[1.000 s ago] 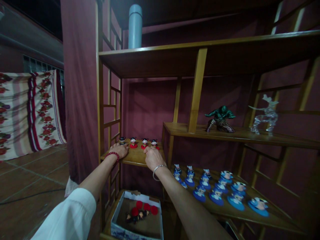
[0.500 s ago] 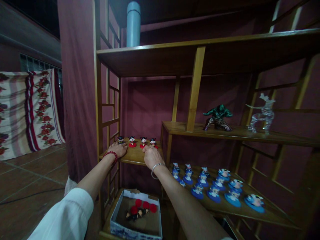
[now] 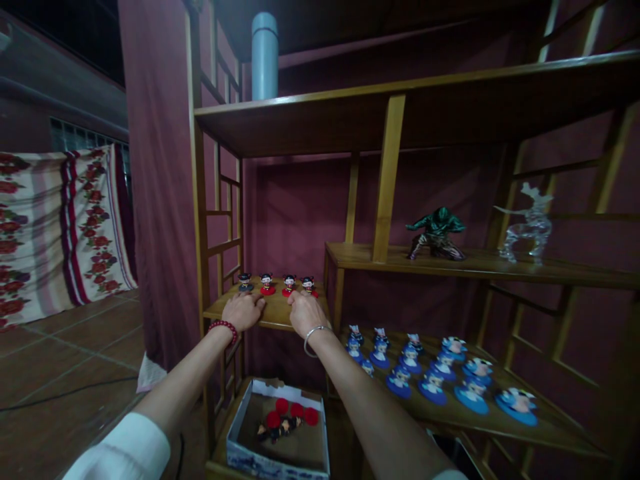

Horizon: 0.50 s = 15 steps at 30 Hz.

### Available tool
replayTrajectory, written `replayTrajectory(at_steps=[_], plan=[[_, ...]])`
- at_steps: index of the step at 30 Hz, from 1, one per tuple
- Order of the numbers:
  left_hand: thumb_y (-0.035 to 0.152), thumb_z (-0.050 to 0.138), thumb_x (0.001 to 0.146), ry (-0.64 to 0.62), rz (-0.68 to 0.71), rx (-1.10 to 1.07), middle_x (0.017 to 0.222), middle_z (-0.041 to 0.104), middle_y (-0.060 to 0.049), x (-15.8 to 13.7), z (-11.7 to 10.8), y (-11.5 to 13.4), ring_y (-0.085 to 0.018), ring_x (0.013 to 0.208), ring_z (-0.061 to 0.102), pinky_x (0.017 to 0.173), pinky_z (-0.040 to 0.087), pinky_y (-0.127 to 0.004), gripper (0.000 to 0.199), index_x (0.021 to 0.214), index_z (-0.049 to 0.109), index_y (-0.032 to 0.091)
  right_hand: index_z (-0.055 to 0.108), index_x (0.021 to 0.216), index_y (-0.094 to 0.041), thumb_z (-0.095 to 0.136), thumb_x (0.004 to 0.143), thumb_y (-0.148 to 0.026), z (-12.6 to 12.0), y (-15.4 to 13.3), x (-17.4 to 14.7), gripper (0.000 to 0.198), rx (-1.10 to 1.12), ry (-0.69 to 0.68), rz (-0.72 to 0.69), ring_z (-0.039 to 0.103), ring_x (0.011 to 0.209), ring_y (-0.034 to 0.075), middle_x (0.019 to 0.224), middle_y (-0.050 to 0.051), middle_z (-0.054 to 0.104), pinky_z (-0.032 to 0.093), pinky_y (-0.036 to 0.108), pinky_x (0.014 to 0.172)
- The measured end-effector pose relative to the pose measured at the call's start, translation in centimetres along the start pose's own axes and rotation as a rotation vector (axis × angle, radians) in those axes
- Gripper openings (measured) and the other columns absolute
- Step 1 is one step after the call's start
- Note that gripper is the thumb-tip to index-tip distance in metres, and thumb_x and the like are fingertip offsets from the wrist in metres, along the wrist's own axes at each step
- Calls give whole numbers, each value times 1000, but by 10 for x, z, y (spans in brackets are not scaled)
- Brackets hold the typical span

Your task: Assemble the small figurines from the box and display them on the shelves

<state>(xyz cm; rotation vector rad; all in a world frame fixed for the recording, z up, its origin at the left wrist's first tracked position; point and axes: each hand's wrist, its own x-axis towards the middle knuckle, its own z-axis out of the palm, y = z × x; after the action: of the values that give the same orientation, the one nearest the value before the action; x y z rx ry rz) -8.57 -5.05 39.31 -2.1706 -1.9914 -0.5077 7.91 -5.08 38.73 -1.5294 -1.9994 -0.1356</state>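
Observation:
Four small figurines stand in a row on a short wooden shelf (image 3: pixel 275 316): a dark-based figurine (image 3: pixel 245 283) at the left, then a red-based figurine (image 3: pixel 267 285), another red-based figurine (image 3: pixel 289 285), and a rightmost red-based figurine (image 3: pixel 308 286). My left hand (image 3: pixel 243 311), with a red bead bracelet, lies low over the shelf's front left, fingers stretched out, just in front of the two left figurines. My right hand (image 3: pixel 307 315), wearing a silver bangle, is curled closed right before the rightmost figurine. Its fingertips are hidden, so whatever it grips does not show.
Below sits an open cardboard box (image 3: pixel 235 427) holding red discs and dark figurines. Several blue-based figurines (image 3: pixel 433 385) fill the lower right shelf. A green figure (image 3: pixel 437 230) and a clear deer (image 3: pixel 527 227) stand above them. A pale blue bottle (image 3: pixel 265 57) tops the upper shelf.
My left hand has drawn back from the dark-based figurine and shifted right, uncovering it. My right hand stays by the rightmost figurine. The view has shifted slightly.

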Motion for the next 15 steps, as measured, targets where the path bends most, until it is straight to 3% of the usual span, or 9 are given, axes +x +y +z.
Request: replayTrajectory(at_steps=[5, 15], plan=[[55, 17, 81, -48, 36, -48, 127, 44, -5, 9, 6, 11, -26, 116, 39, 91, 31, -43, 52, 126, 35, 37, 59, 86, -21, 43, 73, -7, -1, 0, 0, 25, -11, 4, 3, 54, 80, 15, 91, 5, 58, 34, 24, 67], [59, 19, 78, -77, 4, -7, 130, 41, -5, 25, 14, 20, -29, 119, 36, 92, 28, -45, 54, 123, 39, 39, 59, 87, -21, 43, 73, -7, 0, 0, 0, 25, -17, 13, -11, 55, 79, 15, 89, 5, 59, 34, 24, 66]])
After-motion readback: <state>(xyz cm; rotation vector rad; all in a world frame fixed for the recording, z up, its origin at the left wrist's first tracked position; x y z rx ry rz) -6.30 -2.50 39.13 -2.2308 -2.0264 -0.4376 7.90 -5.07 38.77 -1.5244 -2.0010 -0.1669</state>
